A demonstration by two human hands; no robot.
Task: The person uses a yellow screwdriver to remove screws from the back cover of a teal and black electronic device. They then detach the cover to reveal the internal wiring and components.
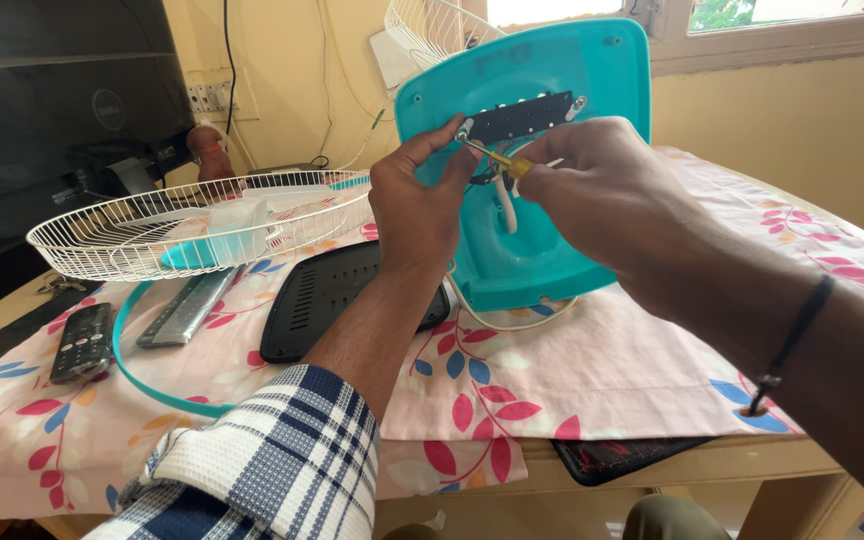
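Note:
A turquoise fan base (552, 80) stands tilted on its edge on the table, its underside facing me, with a black switch panel (517, 118) near its top. My left hand (417, 195) pinches the left end of that panel. My right hand (602, 185) holds a small yellow-handled screwdriver (504, 160) whose tip points at the panel's left screw. A white cable (505, 210) hangs down inside the base.
A white wire fan grille (132, 240) with a turquoise blade hub lies at left. A black plastic cover (317, 295), a turquoise ring (142, 375), a grey remote (187, 310) and a black remote (82, 342) rest on the floral cloth (602, 370). Another grille (432, 25) stands behind.

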